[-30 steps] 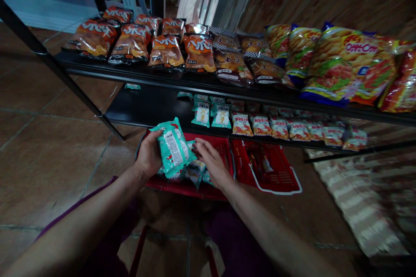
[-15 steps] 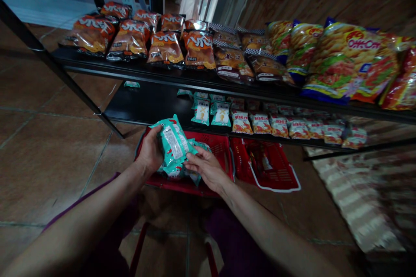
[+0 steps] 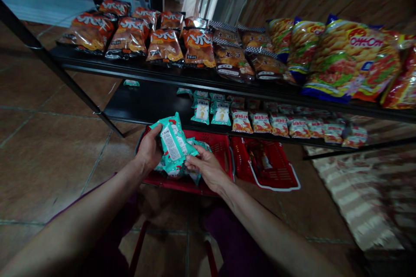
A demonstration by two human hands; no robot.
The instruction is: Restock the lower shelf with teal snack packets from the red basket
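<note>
Currently, the left hand (image 3: 150, 149) is gripping a teal packet (image 3: 172, 140) by its left edge, with the thumb lying over the upper face. The right hand (image 3: 206, 164) is pinching the lower right corner of the same packet between thumb and fingertips. The packet is resting between both hands, above a red basket (image 3: 188, 187) that is holding further teal packets (image 3: 195, 176). Relative to one second earlier, the right fingers are now closing on the corner instead of reaching loosely beside it; relative to half a second earlier, the grip is remaining nearly the same.

Ahead of the hands, a black lower shelf (image 3: 146, 106) is carrying teal packs (image 3: 211, 111) near its middle and white-and-orange packs (image 3: 271, 124) towards the right. An upper shelf (image 3: 130, 67) is supporting orange bags (image 3: 130, 34), brown bags (image 3: 234, 58) and yellow bags (image 3: 347, 60). To the right, a second red basket (image 3: 276, 160) with a white handle is standing beside the first. Brown floor tiles (image 3: 58, 173) are extending beneath, and a striped cloth (image 3: 351, 194) is lying at the right.
</note>
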